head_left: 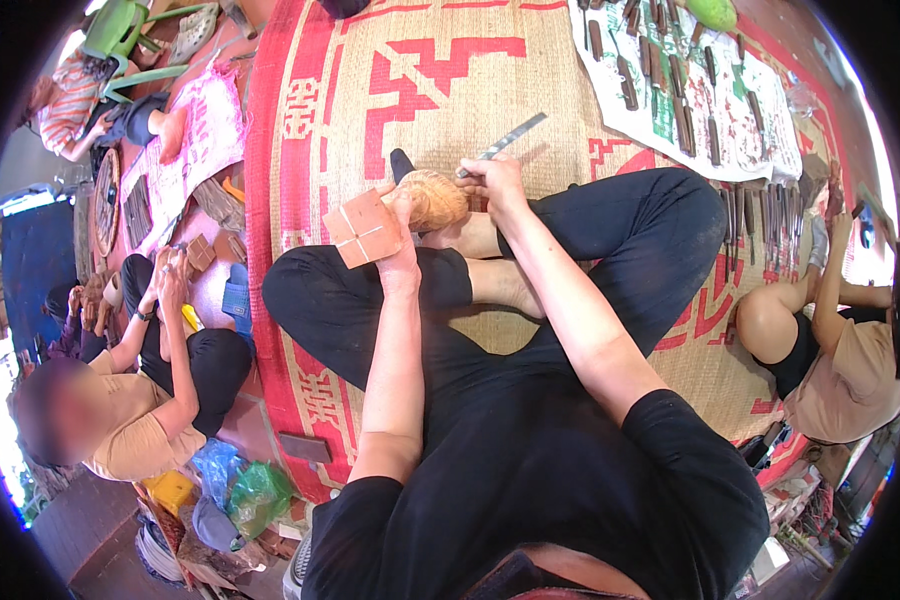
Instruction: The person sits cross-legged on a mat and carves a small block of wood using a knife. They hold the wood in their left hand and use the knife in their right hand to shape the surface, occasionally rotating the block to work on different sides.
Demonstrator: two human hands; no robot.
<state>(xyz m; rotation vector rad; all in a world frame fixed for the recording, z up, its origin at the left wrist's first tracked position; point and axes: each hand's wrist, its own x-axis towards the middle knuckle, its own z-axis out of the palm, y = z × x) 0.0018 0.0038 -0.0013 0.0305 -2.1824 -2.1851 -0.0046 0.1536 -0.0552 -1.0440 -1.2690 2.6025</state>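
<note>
My left hand (402, 235) is wrapped round a light-brown wood carving (434, 198). Its rounded, textured body points to the right. A flat reddish square base (362, 229) with a pale cross drawn on it faces up at the left. Close by on the right, my right hand (497, 184) pinches a narrow grey strip (518, 134), slightly bent, whose far end points up and right. Whether the strip's near end touches the carving I cannot tell. Both hands are above my crossed legs.
A red-patterned straw mat (530, 80) lies under me. At the far right, a white cloth (610, 90) bears several dark-handled carving tools (682, 110), with a row of thin tools (765, 215) nearer. People sit at left (160, 390) and right (830, 350). A dark block (304, 447) lies at near left.
</note>
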